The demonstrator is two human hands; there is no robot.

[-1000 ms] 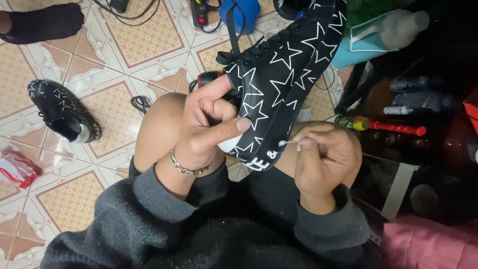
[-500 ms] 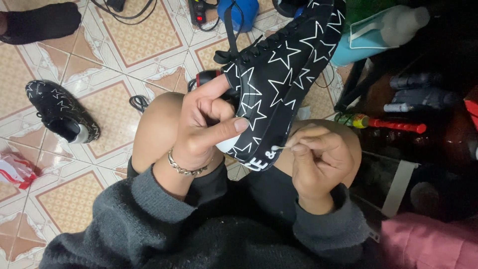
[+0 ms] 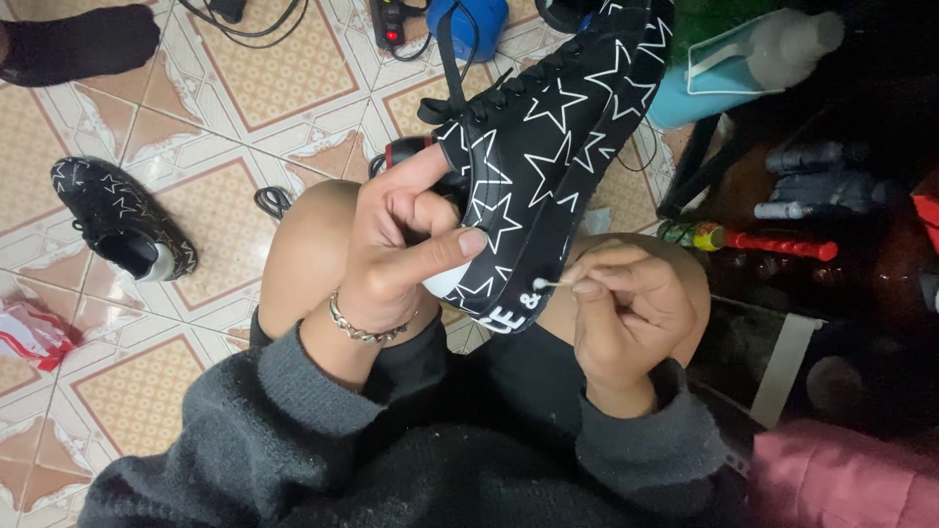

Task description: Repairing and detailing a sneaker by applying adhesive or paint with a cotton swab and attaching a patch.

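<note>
A black high-top shoe [image 3: 548, 147] printed with white stars rests across my knees, laces toward the far side. My left hand [image 3: 401, 244] grips its heel, thumb pressed on the white heel patch. My right hand [image 3: 626, 303] pinches a thin cotton swab [image 3: 550, 284] whose tip touches the white lettering on the sole edge. A metal chain bracelet [image 3: 357, 328] circles my left wrist. Both arms wear dark grey sleeves.
The matching star shoe [image 3: 122, 220] lies on the tiled floor at left. A red and white wrapper [image 3: 29, 332] is at far left. A power strip [image 3: 391, 20], blue object [image 3: 469, 24], teal bottle [image 3: 743, 59] and dark bottles [image 3: 812, 181] crowd the top and right. Another person's socked foot [image 3: 83, 39] is top left.
The swab tip has shifted slightly along the sole lettering. The shoe and my left hand hold nearly the same place.
</note>
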